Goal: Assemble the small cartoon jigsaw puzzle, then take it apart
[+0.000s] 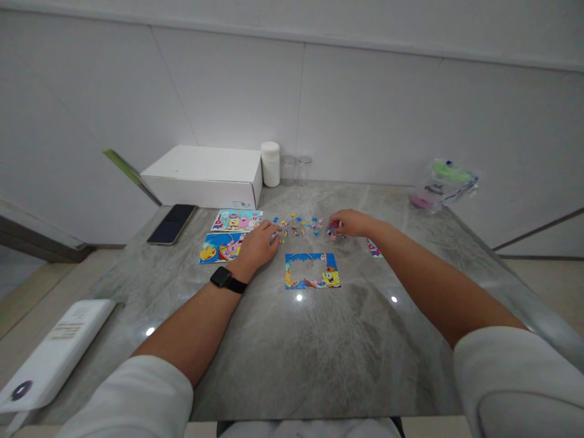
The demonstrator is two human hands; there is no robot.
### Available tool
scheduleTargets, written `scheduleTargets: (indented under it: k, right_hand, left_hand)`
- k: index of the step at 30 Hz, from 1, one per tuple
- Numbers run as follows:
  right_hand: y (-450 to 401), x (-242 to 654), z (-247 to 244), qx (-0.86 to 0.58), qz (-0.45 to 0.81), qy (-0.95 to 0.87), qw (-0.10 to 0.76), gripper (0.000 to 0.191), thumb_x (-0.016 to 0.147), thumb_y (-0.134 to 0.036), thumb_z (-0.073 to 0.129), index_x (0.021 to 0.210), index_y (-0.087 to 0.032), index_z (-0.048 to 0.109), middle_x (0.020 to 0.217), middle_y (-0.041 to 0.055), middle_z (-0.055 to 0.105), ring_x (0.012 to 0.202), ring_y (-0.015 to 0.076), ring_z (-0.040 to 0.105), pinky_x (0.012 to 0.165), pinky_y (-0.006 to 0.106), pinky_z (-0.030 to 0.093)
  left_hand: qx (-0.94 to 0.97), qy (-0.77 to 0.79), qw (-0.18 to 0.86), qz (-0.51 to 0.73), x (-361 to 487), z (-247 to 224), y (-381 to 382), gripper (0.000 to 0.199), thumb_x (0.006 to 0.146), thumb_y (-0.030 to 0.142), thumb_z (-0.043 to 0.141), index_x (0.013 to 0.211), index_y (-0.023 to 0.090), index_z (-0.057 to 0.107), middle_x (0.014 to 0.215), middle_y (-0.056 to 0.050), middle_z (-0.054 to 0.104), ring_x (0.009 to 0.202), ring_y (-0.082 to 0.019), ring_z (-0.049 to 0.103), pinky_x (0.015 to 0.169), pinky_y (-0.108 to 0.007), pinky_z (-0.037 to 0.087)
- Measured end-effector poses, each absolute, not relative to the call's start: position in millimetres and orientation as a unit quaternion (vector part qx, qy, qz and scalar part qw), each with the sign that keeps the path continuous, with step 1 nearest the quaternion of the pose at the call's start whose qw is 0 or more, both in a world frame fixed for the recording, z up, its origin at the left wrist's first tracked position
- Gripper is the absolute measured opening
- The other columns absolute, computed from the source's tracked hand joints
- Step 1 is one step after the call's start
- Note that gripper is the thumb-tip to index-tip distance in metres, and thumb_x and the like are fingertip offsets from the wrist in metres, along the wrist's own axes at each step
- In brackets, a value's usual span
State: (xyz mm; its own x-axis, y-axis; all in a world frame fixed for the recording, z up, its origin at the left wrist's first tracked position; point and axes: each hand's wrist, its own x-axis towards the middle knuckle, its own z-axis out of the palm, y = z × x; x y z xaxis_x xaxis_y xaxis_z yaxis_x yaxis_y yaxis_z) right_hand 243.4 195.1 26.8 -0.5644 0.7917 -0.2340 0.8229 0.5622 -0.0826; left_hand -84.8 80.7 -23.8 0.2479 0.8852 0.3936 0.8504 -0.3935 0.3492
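A partly assembled jigsaw puzzle lies flat in front of me, its border joined around a bare grey middle. Loose puzzle pieces are scattered just beyond it. My right hand is at the right end of these pieces, fingertips pinched down on a puzzle piece that they partly hide. On the left of the pieces rests my left hand, fingers loosely stretched and apart, holding nothing I can see. It partly covers a blue picture card. Behind that lies a second, lighter picture card.
A phone and a white box are at the back left, beside a white bottle and two clear jars. A plastic bag lies back right. A white device sits front left. A colourful card shows beside my right forearm.
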Motion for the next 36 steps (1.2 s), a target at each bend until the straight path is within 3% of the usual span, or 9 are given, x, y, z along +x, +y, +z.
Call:
scheduleTargets:
  k: [7,13,19,23,26,32,36]
  right_hand:
    - [196,225,16,0.444,-0.084,0.885,0.112,0.03,0.079,-0.017,0.072,0.106,-0.026,0.081,0.104,0.0045,0.08,0.093,0.0225,0.071,0.074,0.028,0.045]
    - [198,230,16,0.468,-0.102,0.866,0.144,0.013,0.077,-0.022,0.076,0.089,-0.025,0.079,0.094,0.0013,0.08,0.085,0.0193,0.07,0.068,0.025,0.043]
    - [186,245,25,0.498,-0.165,0.85,0.048,0.011,0.08,-0.021,0.071,0.09,-0.021,0.075,0.092,0.0025,0.078,0.083,0.0178,0.069,0.072,0.024,0.046]
    - [167,256,27,0.48,-0.239,0.841,-0.072,0.016,0.085,-0.03,0.067,0.096,-0.02,0.073,0.09,0.0034,0.077,0.081,0.0181,0.068,0.074,0.027,0.049]
    - [149,257,23,0.459,-0.301,0.823,-0.144,0.022,0.086,-0.037,0.066,0.1,-0.02,0.07,0.087,0.0036,0.075,0.081,0.0185,0.068,0.075,0.028,0.051]
    - [125,240,13,0.429,-0.328,0.83,-0.138,0.012,0.083,-0.029,0.066,0.087,-0.02,0.072,0.086,0.0022,0.074,0.079,0.0166,0.065,0.073,0.026,0.049]
    - [120,230,11,0.443,-0.33,0.823,-0.131,0.009,0.082,-0.023,0.068,0.087,-0.019,0.074,0.083,0.0011,0.075,0.077,0.0154,0.065,0.072,0.024,0.047]
  left_hand:
    - [0.794,0.543,0.032,0.272,-84,-23,82,0.025,0.099,0.026,0.053,0.117,0.022,0.07,0.118,-0.009,0.067,0.107,-0.023,0.067,0.096,-0.037,0.057]
    - [0.794,0.543,0.04,0.27,-84,-23,82,0.026,0.1,0.026,0.052,0.118,0.021,0.07,0.121,-0.009,0.067,0.109,-0.023,0.067,0.097,-0.037,0.057]
    - [0.797,0.524,0.058,0.294,-82,-15,80,0.025,0.098,0.022,0.053,0.114,0.022,0.072,0.117,-0.008,0.068,0.107,-0.022,0.066,0.097,-0.036,0.055]
    - [0.789,0.49,0.107,0.355,-61,7,64,0.023,0.098,0.02,0.052,0.109,0.021,0.073,0.107,-0.007,0.07,0.102,-0.019,0.066,0.094,-0.034,0.055]
    - [0.819,0.436,0.153,0.34,-35,20,40,0.024,0.102,0.027,0.052,0.113,0.023,0.073,0.112,-0.007,0.071,0.103,-0.02,0.066,0.094,-0.035,0.056]
    - [0.918,0.313,0.165,0.181,1,14,-5,0.027,0.103,0.03,0.053,0.124,0.028,0.07,0.117,-0.008,0.071,0.105,-0.021,0.069,0.091,-0.033,0.056]
    - [0.93,0.306,0.139,0.145,5,11,-13,0.03,0.104,0.032,0.052,0.129,0.027,0.067,0.125,-0.008,0.069,0.106,-0.02,0.068,0.089,-0.032,0.057]
